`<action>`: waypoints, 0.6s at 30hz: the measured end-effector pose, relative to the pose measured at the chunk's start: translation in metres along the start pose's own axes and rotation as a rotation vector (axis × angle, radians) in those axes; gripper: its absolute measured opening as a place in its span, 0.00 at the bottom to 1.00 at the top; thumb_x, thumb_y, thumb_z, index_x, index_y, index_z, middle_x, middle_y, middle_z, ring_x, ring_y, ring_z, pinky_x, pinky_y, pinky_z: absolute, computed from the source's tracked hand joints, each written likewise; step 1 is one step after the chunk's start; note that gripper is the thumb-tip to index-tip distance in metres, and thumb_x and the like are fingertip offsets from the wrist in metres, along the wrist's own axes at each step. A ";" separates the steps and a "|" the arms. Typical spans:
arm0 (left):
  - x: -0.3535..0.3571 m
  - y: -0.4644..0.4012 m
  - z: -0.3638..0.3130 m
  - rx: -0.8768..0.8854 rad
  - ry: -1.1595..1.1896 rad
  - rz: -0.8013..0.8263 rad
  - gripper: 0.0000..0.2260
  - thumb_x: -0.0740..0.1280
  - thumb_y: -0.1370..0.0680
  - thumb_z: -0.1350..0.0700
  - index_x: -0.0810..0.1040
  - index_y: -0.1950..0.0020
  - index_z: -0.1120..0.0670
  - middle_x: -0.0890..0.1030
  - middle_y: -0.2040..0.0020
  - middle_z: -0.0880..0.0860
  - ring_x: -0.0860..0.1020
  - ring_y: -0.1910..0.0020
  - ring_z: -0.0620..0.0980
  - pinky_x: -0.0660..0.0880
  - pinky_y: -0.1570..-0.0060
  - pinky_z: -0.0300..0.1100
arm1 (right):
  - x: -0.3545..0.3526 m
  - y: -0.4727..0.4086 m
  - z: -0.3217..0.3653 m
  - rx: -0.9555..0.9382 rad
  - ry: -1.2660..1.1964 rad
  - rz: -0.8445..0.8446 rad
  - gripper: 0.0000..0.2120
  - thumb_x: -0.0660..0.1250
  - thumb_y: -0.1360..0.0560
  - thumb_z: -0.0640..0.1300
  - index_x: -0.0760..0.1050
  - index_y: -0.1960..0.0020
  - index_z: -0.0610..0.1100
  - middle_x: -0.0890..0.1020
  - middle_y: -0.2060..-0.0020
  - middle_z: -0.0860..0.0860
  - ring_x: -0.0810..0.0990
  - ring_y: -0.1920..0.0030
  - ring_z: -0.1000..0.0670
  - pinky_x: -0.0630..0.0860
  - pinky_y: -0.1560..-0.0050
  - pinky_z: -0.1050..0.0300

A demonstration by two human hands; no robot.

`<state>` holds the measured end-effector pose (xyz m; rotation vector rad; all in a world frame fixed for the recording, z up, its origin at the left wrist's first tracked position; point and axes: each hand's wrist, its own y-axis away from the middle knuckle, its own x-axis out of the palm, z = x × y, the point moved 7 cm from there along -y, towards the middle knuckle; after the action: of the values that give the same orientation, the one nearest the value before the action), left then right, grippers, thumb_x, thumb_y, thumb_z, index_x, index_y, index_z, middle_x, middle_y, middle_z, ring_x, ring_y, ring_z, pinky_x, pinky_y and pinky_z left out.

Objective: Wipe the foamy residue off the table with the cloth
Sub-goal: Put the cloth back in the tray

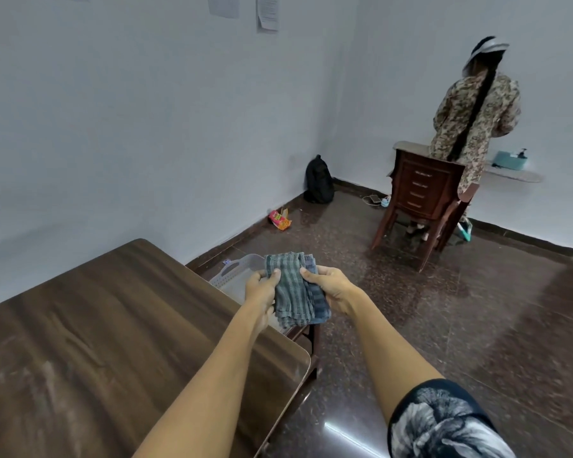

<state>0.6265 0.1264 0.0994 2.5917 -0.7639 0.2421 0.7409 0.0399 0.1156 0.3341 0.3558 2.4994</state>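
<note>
A folded cloth (293,292) with grey-green and blue stripes hangs in the air just past the table's right edge. My left hand (262,287) grips its left side and my right hand (331,287) grips its right side. The dark brown wooden table (113,325) fills the lower left. Pale, smeared streaks of residue (47,381) show on its near surface, blurred.
A pale perforated plastic basket (235,276) sits beside the table's right edge under the cloth. Another person (473,120) stands at a wall shelf (513,175) behind a brown chair (420,196). A black backpack (319,180) and a colourful packet (279,219) lie by the wall.
</note>
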 end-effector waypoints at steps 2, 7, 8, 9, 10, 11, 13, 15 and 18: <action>0.006 -0.015 0.007 -0.025 0.009 -0.011 0.09 0.63 0.21 0.57 0.71 0.42 0.57 0.79 0.47 0.56 0.78 0.53 0.52 0.76 0.55 0.48 | -0.010 -0.022 -0.003 0.029 0.019 0.005 0.09 0.68 0.25 0.40 0.79 0.47 0.38 0.83 0.55 0.43 0.82 0.57 0.46 0.80 0.57 0.52; 0.002 -0.067 0.028 -0.125 0.017 -0.062 0.09 0.61 0.21 0.57 0.71 0.42 0.58 0.78 0.45 0.59 0.78 0.49 0.55 0.76 0.50 0.50 | -0.019 -0.081 -0.020 0.108 0.073 0.013 0.08 0.68 0.26 0.39 0.79 0.48 0.38 0.83 0.55 0.43 0.82 0.57 0.46 0.81 0.56 0.51; 0.000 -0.077 0.033 -0.143 0.017 -0.069 0.09 0.61 0.20 0.58 0.71 0.42 0.59 0.78 0.44 0.59 0.78 0.48 0.55 0.76 0.49 0.50 | -0.020 -0.092 -0.024 0.119 0.084 0.012 0.08 0.69 0.26 0.39 0.80 0.48 0.38 0.83 0.55 0.43 0.82 0.57 0.45 0.81 0.55 0.51; -0.003 -0.089 0.037 -0.159 0.016 -0.076 0.09 0.61 0.20 0.58 0.71 0.41 0.59 0.78 0.44 0.59 0.78 0.48 0.55 0.76 0.49 0.50 | -0.020 -0.104 -0.029 0.135 0.085 0.012 0.07 0.69 0.26 0.39 0.80 0.49 0.39 0.83 0.55 0.42 0.83 0.58 0.45 0.81 0.55 0.50; -0.006 -0.099 0.040 -0.173 0.015 -0.082 0.10 0.61 0.20 0.58 0.71 0.41 0.59 0.78 0.44 0.59 0.78 0.48 0.55 0.76 0.50 0.50 | -0.020 -0.115 -0.035 0.150 0.084 0.010 0.06 0.69 0.27 0.39 0.80 0.51 0.39 0.83 0.55 0.42 0.83 0.58 0.45 0.81 0.54 0.49; -0.007 -0.109 0.044 -0.189 0.020 -0.088 0.10 0.61 0.20 0.58 0.71 0.40 0.59 0.78 0.44 0.59 0.78 0.47 0.56 0.76 0.50 0.50 | -0.020 -0.126 -0.039 0.167 0.083 0.009 0.05 0.69 0.27 0.38 0.80 0.52 0.39 0.83 0.55 0.42 0.82 0.58 0.45 0.81 0.53 0.48; -0.010 -0.124 0.052 -0.225 0.034 -0.101 0.09 0.60 0.20 0.58 0.71 0.41 0.59 0.78 0.44 0.60 0.78 0.46 0.57 0.76 0.48 0.51 | -0.021 -0.143 -0.047 0.197 0.091 0.010 0.06 0.70 0.27 0.38 0.80 0.51 0.39 0.84 0.55 0.42 0.82 0.58 0.45 0.80 0.51 0.47; -0.012 -0.140 0.059 -0.256 0.050 -0.113 0.09 0.60 0.20 0.58 0.71 0.41 0.59 0.78 0.43 0.60 0.78 0.46 0.57 0.76 0.48 0.52 | -0.022 -0.163 -0.053 0.216 0.110 0.004 0.07 0.70 0.28 0.37 0.80 0.50 0.38 0.84 0.56 0.42 0.82 0.59 0.45 0.80 0.52 0.48; -0.016 -0.160 0.068 -0.303 0.080 -0.148 0.09 0.60 0.20 0.59 0.71 0.40 0.59 0.78 0.44 0.60 0.78 0.47 0.57 0.76 0.50 0.51 | -0.024 -0.187 -0.060 0.257 0.141 0.004 0.06 0.69 0.27 0.37 0.80 0.50 0.39 0.84 0.58 0.43 0.82 0.61 0.47 0.81 0.55 0.50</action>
<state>0.7044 0.2249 -0.0220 2.3224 -0.5318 0.1691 0.8372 0.1635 -0.0049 0.2592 0.7376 2.4903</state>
